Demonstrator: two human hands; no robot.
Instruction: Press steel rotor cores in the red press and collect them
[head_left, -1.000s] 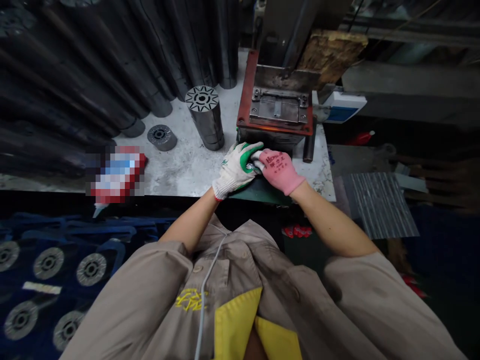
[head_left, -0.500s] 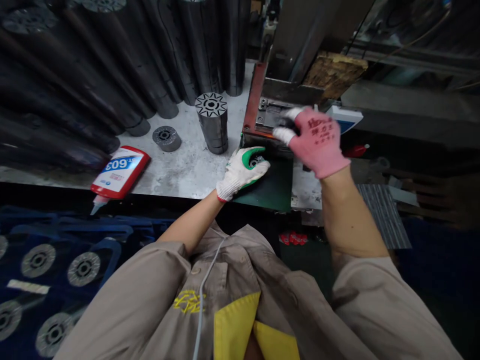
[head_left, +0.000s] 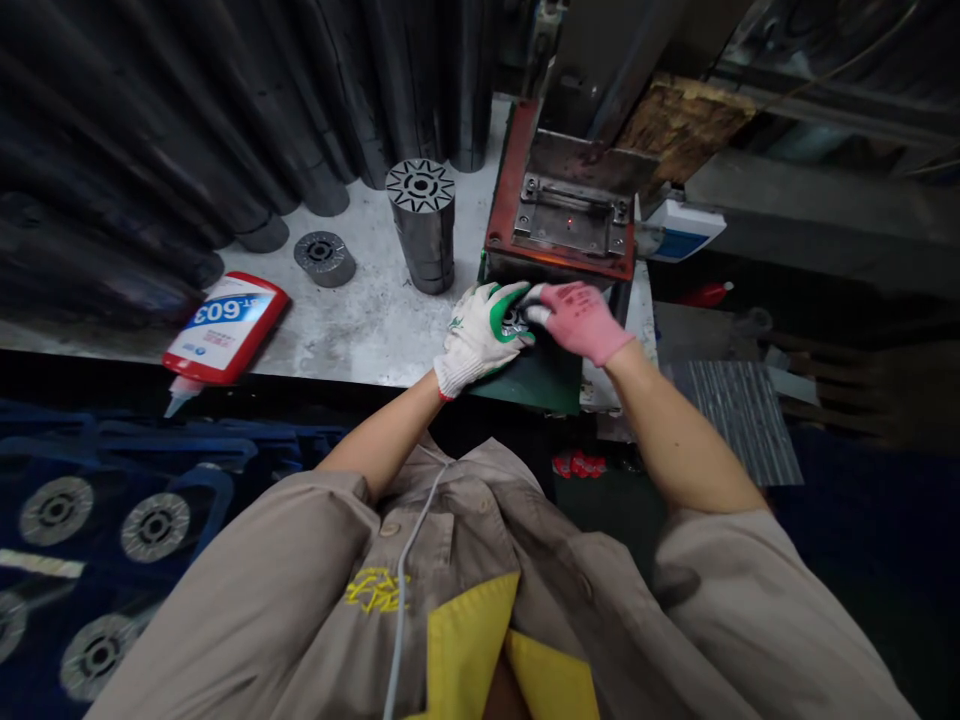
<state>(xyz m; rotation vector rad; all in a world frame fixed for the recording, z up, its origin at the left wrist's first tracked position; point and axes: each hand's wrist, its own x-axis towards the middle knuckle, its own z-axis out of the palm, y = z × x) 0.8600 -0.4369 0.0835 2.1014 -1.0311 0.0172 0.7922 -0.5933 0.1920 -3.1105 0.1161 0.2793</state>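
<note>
My left hand (head_left: 487,325), in a white and green glove, is wrapped round a small slotted metal core (head_left: 513,320) near the bench's front edge. My right hand (head_left: 574,318), in a pink glove with pale fingertips, has its fingers bent together at the right side of that core; what they hold, if anything, is hidden. Just behind the hands is a metal fixture (head_left: 570,225) on a red plate (head_left: 501,225). To the left stands a tall slotted core stack (head_left: 427,235), and farther left a short core (head_left: 324,258) sits on the bench (head_left: 360,335).
A red bottle (head_left: 225,328) lies at the bench's left front edge. Long dark cylinders (head_left: 330,120) stand behind. Blue racks (head_left: 172,440) with slotted cores are at lower left. A white and blue box (head_left: 684,232) is right of the fixture.
My right hand has moved from over the fixture down and left to the core in my left hand. The fixture's top is now uncovered. The view has shifted slightly.
</note>
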